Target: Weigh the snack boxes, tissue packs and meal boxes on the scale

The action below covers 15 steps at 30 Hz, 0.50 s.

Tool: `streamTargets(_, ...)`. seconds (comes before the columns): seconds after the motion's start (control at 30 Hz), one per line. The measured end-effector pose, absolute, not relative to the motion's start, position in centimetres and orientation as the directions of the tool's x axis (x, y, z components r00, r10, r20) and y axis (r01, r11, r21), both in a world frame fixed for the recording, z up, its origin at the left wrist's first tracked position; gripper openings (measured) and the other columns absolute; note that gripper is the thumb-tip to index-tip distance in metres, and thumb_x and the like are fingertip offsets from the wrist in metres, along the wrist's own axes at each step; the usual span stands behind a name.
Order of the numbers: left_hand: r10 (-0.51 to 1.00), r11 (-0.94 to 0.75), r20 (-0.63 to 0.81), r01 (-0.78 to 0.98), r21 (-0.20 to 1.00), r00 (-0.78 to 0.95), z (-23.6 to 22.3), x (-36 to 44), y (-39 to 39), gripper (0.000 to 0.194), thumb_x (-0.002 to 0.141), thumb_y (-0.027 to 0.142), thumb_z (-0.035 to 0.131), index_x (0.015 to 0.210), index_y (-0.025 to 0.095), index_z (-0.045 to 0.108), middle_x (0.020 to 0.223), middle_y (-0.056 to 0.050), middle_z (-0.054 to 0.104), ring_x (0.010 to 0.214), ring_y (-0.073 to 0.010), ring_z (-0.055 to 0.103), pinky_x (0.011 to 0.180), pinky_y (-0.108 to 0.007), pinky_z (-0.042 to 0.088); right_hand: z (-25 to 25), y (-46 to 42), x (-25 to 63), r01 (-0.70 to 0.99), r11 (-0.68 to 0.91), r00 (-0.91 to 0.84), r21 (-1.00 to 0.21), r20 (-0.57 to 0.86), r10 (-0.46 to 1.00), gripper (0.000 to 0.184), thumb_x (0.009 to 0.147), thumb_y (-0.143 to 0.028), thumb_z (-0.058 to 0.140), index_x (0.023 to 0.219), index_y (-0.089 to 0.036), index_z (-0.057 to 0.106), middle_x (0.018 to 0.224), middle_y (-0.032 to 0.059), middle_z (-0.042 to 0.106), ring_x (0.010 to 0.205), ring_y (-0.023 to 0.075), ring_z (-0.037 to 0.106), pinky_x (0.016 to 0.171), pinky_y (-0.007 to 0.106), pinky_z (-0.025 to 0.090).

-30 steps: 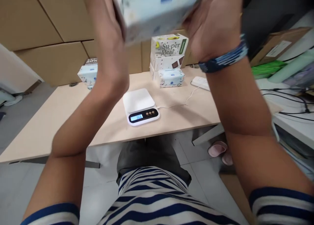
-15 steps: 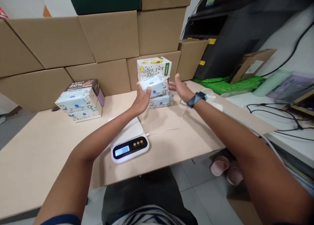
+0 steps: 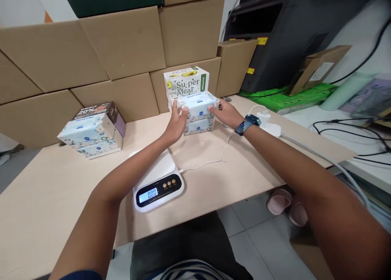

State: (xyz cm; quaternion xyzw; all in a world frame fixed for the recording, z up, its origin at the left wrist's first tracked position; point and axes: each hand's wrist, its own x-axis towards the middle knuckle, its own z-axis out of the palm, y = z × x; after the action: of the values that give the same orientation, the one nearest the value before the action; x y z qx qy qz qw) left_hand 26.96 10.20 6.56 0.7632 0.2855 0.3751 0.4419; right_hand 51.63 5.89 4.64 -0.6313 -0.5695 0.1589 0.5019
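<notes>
Now the left hand and the right hand hold opposite ends of a pale-blue, floral-printed soft rectangular tissue pack, fingers curled against its sides, the right thumb on its front. That pack sits on a matching lower pack, just before a white cardboard box lettered "Su-per Meal". Nearer the table edge, beneath the left forearm, a flat white digital scale reads 0.00.
</notes>
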Motion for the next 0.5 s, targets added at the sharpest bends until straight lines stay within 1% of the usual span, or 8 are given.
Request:
streamTargets(0.1,0.786,-0.458,0.347,0.105,0.883,0.511,6.6,24.8,9.6,0.107,0.1,0.093,0.041,0.18,0.032,0.008,0.195,-0.012,-0.003,0.182,-0.0344,0.011,0.148,-0.052,0.018,3.9,5.3,51.6,0.556,0.128,0.306,-0.821,0.345,0.888,0.086,0.087,-0.06,0.075,0.16,-0.019,0.056,0.156,0.0222,0.07,0.141,0.0401,0.067,0.128,0.064,0.049)
streamTargets(0.17,0.768,-0.542,0.434,0.117,0.832,0.472,6.9,21.7,8.6,0.11,0.094,0.097,0.046,0.178,0.031,0.02,0.195,-0.012,-0.008,0.181,-0.0368,0.016,0.147,-0.051,0.02,3.5,4.6,51.0,0.561,0.111,0.343,-0.82,0.352,0.871,0.11,0.082,-0.06,0.077,0.175,-0.017,0.034,0.177,0.0244,0.048,0.163,0.0446,0.048,0.137,0.068,0.037)
streamTargets(0.23,0.693,-0.691,0.577,0.169,0.703,0.433,7.4,17.4,7.3,0.105,0.094,0.097,0.051,0.173,0.03,0.033,0.195,-0.013,-0.007,0.181,-0.0373,0.017,0.145,-0.052,0.027,3.2,3.7,50.0,0.603,0.143,0.372,-0.785,0.435,0.82,0.125,0.079,-0.058,0.077,0.18,-0.015,0.016,0.189,0.0227,0.023,0.177,0.0449,0.023,0.144,0.068,0.019)
streamTargets(0.27,0.647,-0.753,0.643,0.21,0.624,0.41,7.7,14.9,6.6,0.101,0.095,0.095,0.052,0.17,0.03,0.038,0.195,-0.013,-0.003,0.181,-0.0365,0.015,0.143,-0.051,0.031,3.2,3.2,49.4,0.634,0.178,0.37,-0.752,0.497,0.784,0.127,0.08,-0.057,0.076,0.181,-0.015,0.012,0.191,0.0212,0.015,0.179,0.0438,0.015,0.145,0.067,0.013)
streamTargets(0.3,0.614,-0.788,0.693,0.257,0.559,0.377,8.1,12.3,6.0,0.096,0.096,0.093,0.053,0.168,0.03,0.042,0.195,-0.012,0.001,0.182,-0.0351,0.014,0.142,-0.049,0.034,3.3,2.8,48.6,0.664,0.22,0.36,-0.715,0.563,0.744,0.126,0.081,-0.057,0.074,0.181,-0.016,0.009,0.192,0.0194,0.011,0.18,0.0426,0.012,0.146,0.067,0.011)
streamTargets(0.37,0.6,-0.788,0.761,0.346,0.509,0.246,8.9,6.9,5.2,0.094,0.095,0.093,0.055,0.165,0.032,0.046,0.195,-0.01,0.006,0.182,-0.0329,0.014,0.141,-0.047,0.036,3.8,2.2,46.7,0.683,0.311,0.331,-0.661,0.66,0.675,0.117,0.089,-0.06,0.068,0.182,-0.025,0.007,0.193,0.0141,0.009,0.181,0.0406,0.012,0.146,0.067,0.015)
streamTargets(0.43,0.618,-0.729,0.786,0.395,0.559,0.027,9.8,1.5,5.3,0.1,0.092,0.097,0.056,0.165,0.03,0.044,0.195,-0.007,0.006,0.181,-0.0308,0.017,0.144,-0.045,0.03,4.6,2.5,44.2,0.635,0.387,0.327,-0.668,0.687,0.649,0.107,0.096,-0.064,0.06,0.182,-0.035,0.003,0.194,0.0075,0.006,0.181,0.0382,0.011,0.144,0.069,0.021)
streamTargets(0.5,0.663,-0.64,0.731,0.384,0.666,-0.164,10.5,-3.3,6.3,0.103,0.095,0.098,0.048,0.168,0.027,0.036,0.195,-0.006,0.006,0.181,-0.0267,0.013,0.147,-0.044,0.02,5.5,3.7,40.9,0.535,0.442,0.336,-0.72,0.662,0.671,0.103,0.099,-0.067,0.052,0.181,-0.04,-0.005,0.195,0.0033,0.0,0.182,0.0336,0.006,0.143,0.069,0.022)
